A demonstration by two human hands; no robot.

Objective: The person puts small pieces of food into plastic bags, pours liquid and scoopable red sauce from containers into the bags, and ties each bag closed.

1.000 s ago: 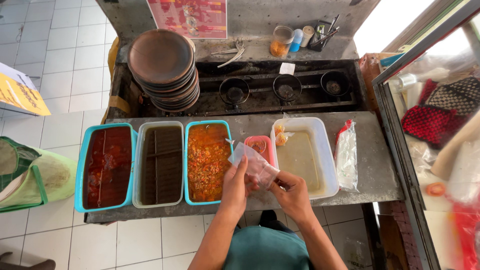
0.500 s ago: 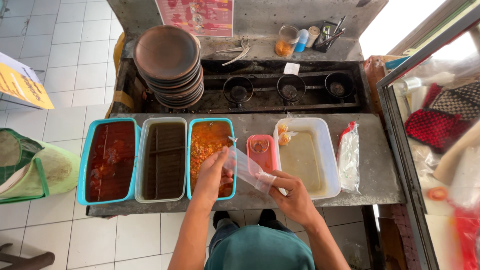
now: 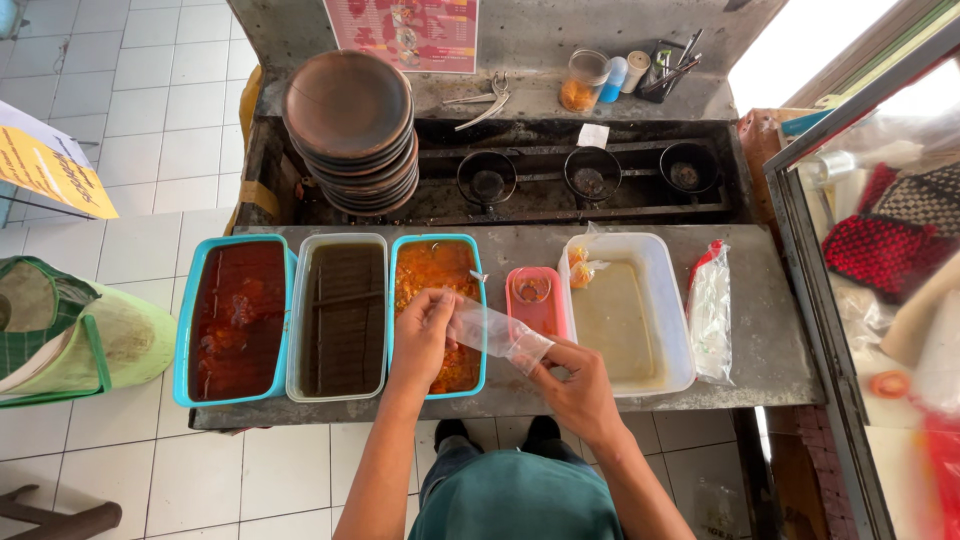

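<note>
Both hands pinched a clear plastic bag (image 3: 497, 332) over the orange sauce tub (image 3: 437, 268). The left hand (image 3: 423, 335) gripped its mouth; the right hand (image 3: 575, 385) its base

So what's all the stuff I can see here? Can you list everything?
plastic bag: 1, clear, held between both hands over the counter
orange sauce tub: 1, blue rim, middle of the counter
red sauce tub: 1, blue, far left
dark sauce tub: 1, white, second from left
small pink tub: 1, pink, beside the orange sauce tub
big white tub: 1, white, right
plates: a stack, brown, behind the tubs
burners: 3, black, at the back
left hand: 1, on the bag
right hand: 1, on the bag
</note>
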